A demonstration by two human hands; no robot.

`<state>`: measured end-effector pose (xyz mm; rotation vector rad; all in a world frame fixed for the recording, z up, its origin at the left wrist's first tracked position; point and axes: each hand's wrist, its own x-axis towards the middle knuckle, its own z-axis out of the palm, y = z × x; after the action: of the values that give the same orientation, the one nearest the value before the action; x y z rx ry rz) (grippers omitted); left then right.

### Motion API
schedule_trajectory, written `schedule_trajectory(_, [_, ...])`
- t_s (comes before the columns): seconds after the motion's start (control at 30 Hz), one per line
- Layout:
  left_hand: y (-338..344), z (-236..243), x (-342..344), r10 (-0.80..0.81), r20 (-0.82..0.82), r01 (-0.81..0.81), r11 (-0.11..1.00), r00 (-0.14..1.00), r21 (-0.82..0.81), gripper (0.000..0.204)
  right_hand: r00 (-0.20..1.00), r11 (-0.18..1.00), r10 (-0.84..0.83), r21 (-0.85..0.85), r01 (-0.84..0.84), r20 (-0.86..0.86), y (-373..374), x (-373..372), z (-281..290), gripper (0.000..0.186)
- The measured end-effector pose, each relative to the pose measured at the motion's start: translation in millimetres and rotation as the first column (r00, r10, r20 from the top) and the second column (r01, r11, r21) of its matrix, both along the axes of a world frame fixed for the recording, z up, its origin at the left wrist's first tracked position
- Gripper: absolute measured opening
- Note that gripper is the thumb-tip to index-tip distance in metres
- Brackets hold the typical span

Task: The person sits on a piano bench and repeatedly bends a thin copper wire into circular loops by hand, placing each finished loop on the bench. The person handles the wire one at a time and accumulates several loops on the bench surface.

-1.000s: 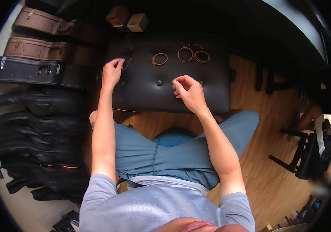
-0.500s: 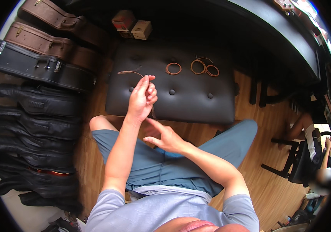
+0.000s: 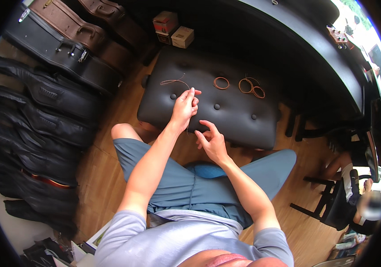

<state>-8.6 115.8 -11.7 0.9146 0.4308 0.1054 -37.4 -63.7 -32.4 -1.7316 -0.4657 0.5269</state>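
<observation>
My left hand [image 3: 184, 110] is raised over the black tufted bench [image 3: 239, 119], pinching a thin copper-coloured guitar string [image 3: 169, 81] between thumb and forefinger. A narrow loop of that string sticks out beyond the fingertips toward the far left. Nearer me and to the right is my right hand [image 3: 213, 144], fingers bent and apart, apparently with nothing in it. On the bench's far half lies a single coil of string [image 3: 221, 89]. To its right rests a larger coil [image 3: 240, 90] with a loose end, touching a smaller coil [image 3: 260, 97].
Black soft gig bags [image 3: 61, 107] and hard instrument cases [image 3: 48, 46] line the left side. Two small boxes, one red [image 3: 165, 21] and one cream [image 3: 183, 36], sit beyond the bench. A dark desk [image 3: 315, 49] curves along the right, where another person sits [image 3: 348, 178].
My right hand has moved forward and right, away from my left wrist. The view has swung, shifting bench and coils rightward. My left hand keeps its pinch on the string.
</observation>
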Motion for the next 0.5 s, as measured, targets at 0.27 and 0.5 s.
schedule_trajectory(0.27, [-4, -10, 11, 0.002, -0.004, -0.001, 0.975, 1.000, 0.223, 0.036, 0.977, 0.988, 0.076, 0.146, -0.047, -0.199, -5, 12, -26, 0.051])
schedule_trajectory(0.5, [-13, -9, 9, 0.074, -0.010, -0.063, 0.901, 0.997, 0.429, 0.042, 0.998, 0.997, 0.036, 0.071, -0.033, -0.047, -20, -10, -31, 0.054])
